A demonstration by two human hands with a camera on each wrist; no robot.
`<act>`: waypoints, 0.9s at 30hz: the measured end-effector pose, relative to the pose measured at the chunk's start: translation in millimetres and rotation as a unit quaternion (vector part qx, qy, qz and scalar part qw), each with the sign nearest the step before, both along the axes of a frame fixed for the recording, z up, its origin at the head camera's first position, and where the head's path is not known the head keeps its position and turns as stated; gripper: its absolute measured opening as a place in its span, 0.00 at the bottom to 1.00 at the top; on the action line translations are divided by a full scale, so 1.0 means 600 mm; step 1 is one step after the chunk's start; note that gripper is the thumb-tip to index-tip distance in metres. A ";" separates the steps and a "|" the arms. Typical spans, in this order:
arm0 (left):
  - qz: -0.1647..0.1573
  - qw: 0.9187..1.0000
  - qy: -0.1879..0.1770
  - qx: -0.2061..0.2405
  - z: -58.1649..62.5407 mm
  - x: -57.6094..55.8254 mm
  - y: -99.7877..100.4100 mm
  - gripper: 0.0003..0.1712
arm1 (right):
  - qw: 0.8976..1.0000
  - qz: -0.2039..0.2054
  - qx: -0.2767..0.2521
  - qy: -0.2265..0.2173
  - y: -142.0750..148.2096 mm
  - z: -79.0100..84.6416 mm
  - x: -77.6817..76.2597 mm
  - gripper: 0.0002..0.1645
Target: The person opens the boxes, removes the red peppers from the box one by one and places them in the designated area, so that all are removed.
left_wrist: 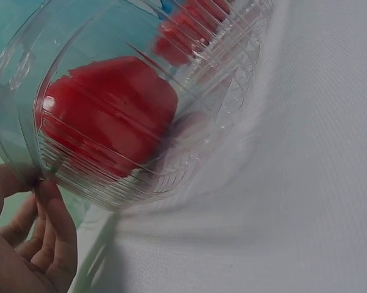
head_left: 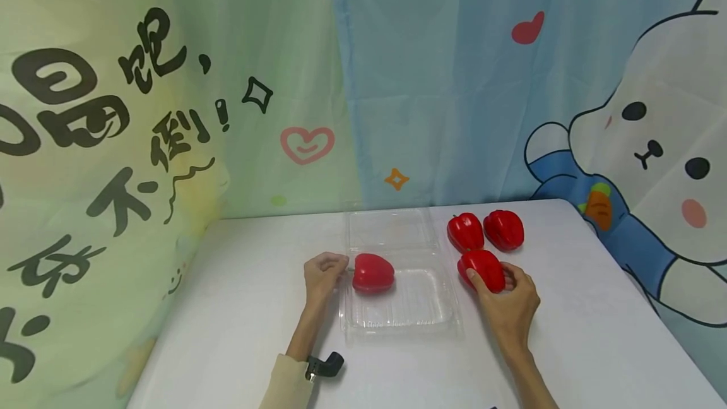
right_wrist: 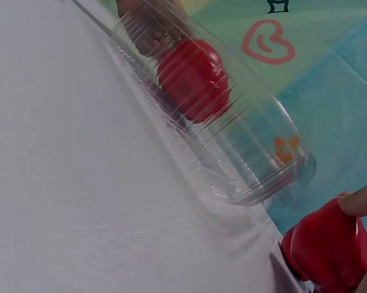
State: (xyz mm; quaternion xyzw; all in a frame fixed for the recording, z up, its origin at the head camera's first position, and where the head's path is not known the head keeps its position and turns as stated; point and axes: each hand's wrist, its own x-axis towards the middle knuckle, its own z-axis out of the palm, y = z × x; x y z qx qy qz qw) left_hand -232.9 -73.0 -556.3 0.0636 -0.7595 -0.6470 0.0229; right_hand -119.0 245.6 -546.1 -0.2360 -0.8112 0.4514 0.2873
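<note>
A clear plastic clamshell box [head_left: 406, 298] lies with its lid raised back on the white table, one red bell pepper [head_left: 373, 273] inside at its left. My left hand [head_left: 325, 275] pinches the box's left rim between thumb and fingertips, as the left wrist view shows close up. To the right of the box, my right hand [head_left: 508, 305] grips another red bell pepper [head_left: 481, 269], thumb on the near side and fingers round the far right. Just behind it, two more red bell peppers, one on the left [head_left: 466, 232] and one on the right [head_left: 504, 230], sit side by side.
The white table [head_left: 244, 308] reaches back to a printed curtain [head_left: 397, 81] with a cartoon rabbit at the right. The transparent lid [head_left: 389, 229] lies behind the box, toward the curtain. A black wrist strap [head_left: 325, 366] is on the left arm.
</note>
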 end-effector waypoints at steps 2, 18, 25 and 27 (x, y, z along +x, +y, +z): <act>-0.002 1.000 0.002 0.000 -0.001 -0.001 0.000 0.08 | 1.000 -0.005 -0.002 -0.011 -0.002 -0.004 0.001 0.45; -0.007 1.000 0.004 0.004 0.002 0.000 0.001 0.07 | 0.999 -0.019 -0.030 -0.035 -0.002 -0.014 0.001 0.46; -0.006 1.000 0.009 -0.006 0.000 0.001 0.002 0.08 | 0.998 -0.022 -0.037 -0.052 0.001 -0.016 0.002 0.47; -0.005 1.000 0.009 -0.008 0.001 0.002 0.002 0.08 | 0.997 -0.020 -0.040 -0.057 0.001 -0.017 0.004 0.46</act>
